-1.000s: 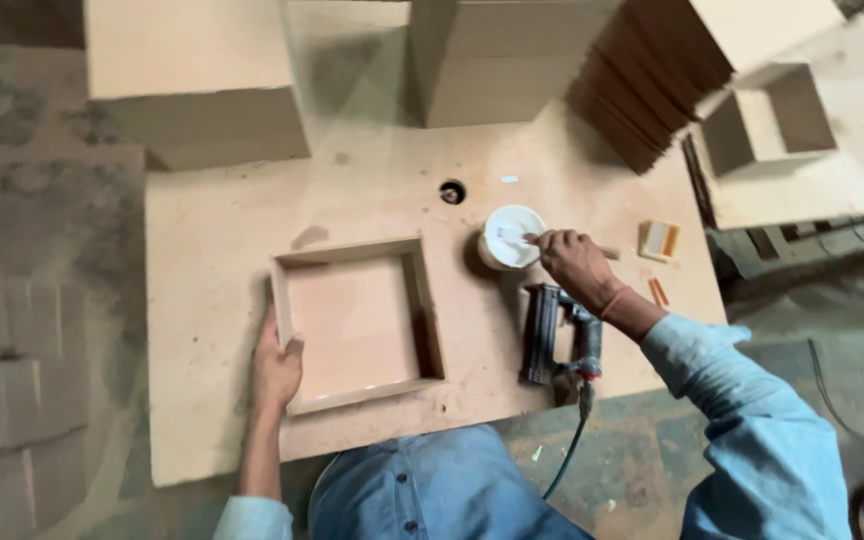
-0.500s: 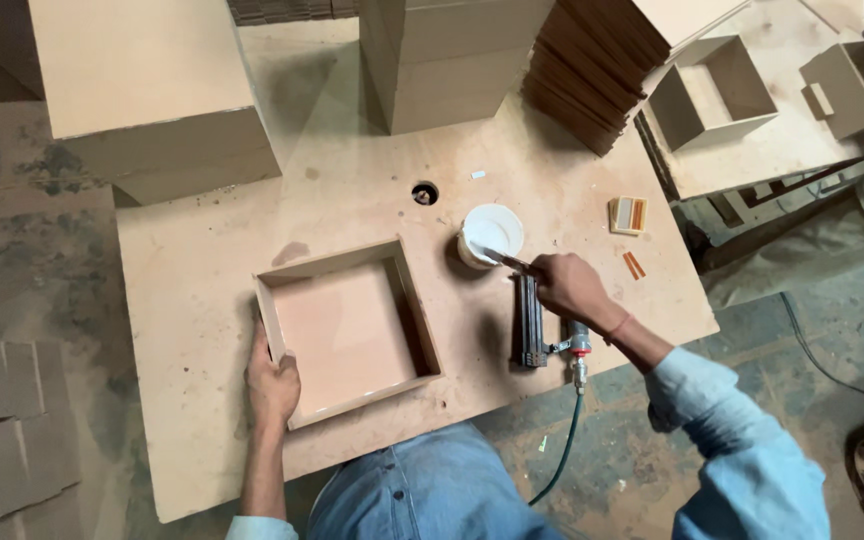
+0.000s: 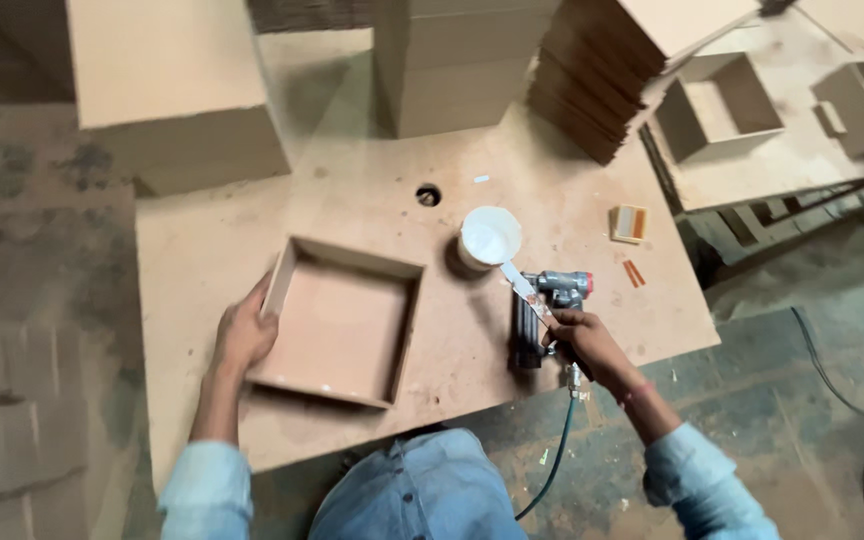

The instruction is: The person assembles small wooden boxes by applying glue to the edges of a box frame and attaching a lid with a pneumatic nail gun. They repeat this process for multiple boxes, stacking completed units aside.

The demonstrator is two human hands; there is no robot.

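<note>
Your right hand (image 3: pixel 592 345) is closed on a glue stick (image 3: pixel 530 295) w/ its tip just off the white glue pot (image 3: pixel 489 237), left hand (image 3: pixel 244 335) grips the open wooden box (image 3: pixel 342 320) on the table (image 3: pixel 202 250); box's 4 walls are up, nail gun (image 3: pixel 542 315) lies unused beside it.

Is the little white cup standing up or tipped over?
Standing up. The white cup sits on the board table with its round mouth facing up, and white stuff shows inside.

A tan shallow box (image 3: pixel 342 325) sits on a brown desk (image 3: pixel 202 250), with a white cup (image 3: pixel 489 238) and a grey, red-capped nail gun (image 3: pixel 542 315) by pale-blue sleeves (image 3: pixel 202 490).
</note>
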